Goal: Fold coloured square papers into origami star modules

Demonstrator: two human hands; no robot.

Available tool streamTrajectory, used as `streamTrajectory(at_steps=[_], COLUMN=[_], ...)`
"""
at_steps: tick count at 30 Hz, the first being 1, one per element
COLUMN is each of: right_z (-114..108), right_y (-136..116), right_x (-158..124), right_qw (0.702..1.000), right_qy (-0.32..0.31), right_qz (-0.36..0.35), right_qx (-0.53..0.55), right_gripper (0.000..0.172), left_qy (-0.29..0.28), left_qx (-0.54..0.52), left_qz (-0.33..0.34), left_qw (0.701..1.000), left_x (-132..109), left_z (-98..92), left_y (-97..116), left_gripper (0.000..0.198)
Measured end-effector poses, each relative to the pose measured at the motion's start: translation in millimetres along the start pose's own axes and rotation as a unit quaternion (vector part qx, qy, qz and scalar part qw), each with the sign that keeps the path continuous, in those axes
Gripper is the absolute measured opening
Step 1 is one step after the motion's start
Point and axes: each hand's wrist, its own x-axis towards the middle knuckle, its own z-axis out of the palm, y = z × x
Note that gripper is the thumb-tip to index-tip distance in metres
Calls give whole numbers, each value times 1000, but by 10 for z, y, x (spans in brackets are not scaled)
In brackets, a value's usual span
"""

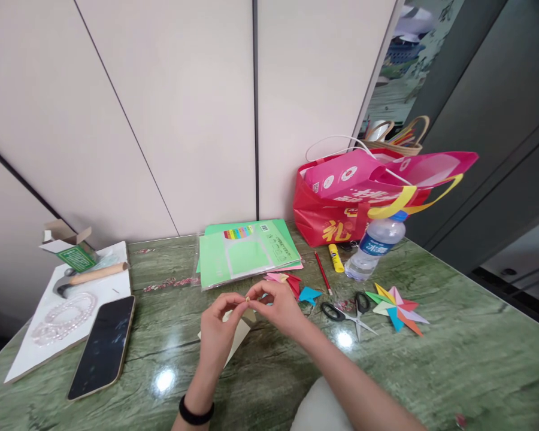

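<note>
My left hand [218,328] and my right hand [279,309] meet over the green table [453,359], fingertips pinched together on a small piece of pale folded paper [248,299]. A cream paper sheet [239,335] lies under and between the hands. Just beyond my right hand lie several small folded paper pieces, pink, red and blue [296,286]. A black band circles my left wrist.
A phone [103,345] lies at the left beside a white board [36,353] with a bead bracelet, a hammer and a small box. A pack of coloured paper [247,251], a red pencil, a glue stick, a water bottle [375,246], scissors [348,311], a paper star [397,308] and red bags [354,197] lie beyond.
</note>
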Motion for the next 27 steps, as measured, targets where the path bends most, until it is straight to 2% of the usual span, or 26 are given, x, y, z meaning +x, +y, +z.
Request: streamTrajectory(at_steps=[6,10,16,21,27], right_z=[19,19,30,40,58], right_y=[-57,-86,-101,-128,-138], right_x=[-17,-22,-30,-44,-54], right_qw=[998,997,996,991,993], right_qy=[50,57,73,87,87], right_qz=[-33,-45,-47,-82,-72], right_qx=[-20,-27,-28,-64,-28], right_gripper=[2,4,4,6,6], left_qy=[26,25,44,48,61], left_qx=[40,33,54,60,94], left_qz=[88,122,143,151,182], left_qw=[995,992,987,986,977], left_x=[-24,-32,-40,-55,-65], left_z=[6,13,23,31,38], left_y=[15,8,16,13,47], left_gripper=[7,5,6,6,6])
